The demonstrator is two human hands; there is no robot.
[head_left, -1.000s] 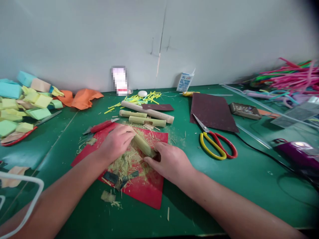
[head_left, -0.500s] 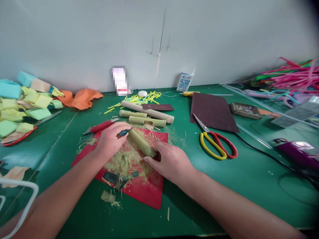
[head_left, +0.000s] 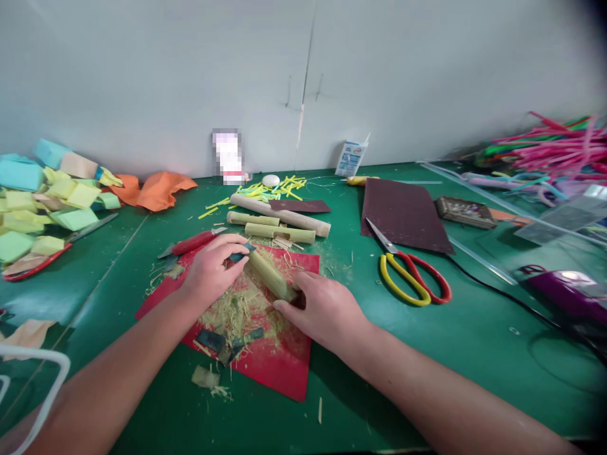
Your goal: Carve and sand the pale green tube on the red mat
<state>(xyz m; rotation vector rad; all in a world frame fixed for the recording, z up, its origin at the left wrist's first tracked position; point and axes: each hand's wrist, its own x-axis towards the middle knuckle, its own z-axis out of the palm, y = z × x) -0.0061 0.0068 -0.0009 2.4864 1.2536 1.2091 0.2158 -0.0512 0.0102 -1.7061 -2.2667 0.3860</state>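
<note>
A pale green bamboo tube (head_left: 269,273) lies slantwise over a red sheet (head_left: 279,370) strewn with fibrous shavings (head_left: 232,303). My right hand (head_left: 327,309) grips its near end between thumb and fingers. At the far end, my left hand (head_left: 215,268) pinches a small dark blue-grey piece, which looks like folded sandpaper (head_left: 243,253), against the tube. Dark scraps (head_left: 211,339) of similar look rest on the sheet's near part. Left of the left hand is a red-handled knife (head_left: 194,242). Two short cut bamboo pieces (head_left: 279,232) lie just beyond.
Scissors (head_left: 403,272) and a dark maroon sheet (head_left: 403,212) lie to the right. A purple device (head_left: 569,287) with a black cable is farther right. Folded paper pieces (head_left: 61,196) pile up at left. A phone (head_left: 228,157) leans on the back wall.
My left fingers and the dark piece have shifted slightly along the tube's far end, with more of the piece wrapped onto it. My right hand keeps its hold.
</note>
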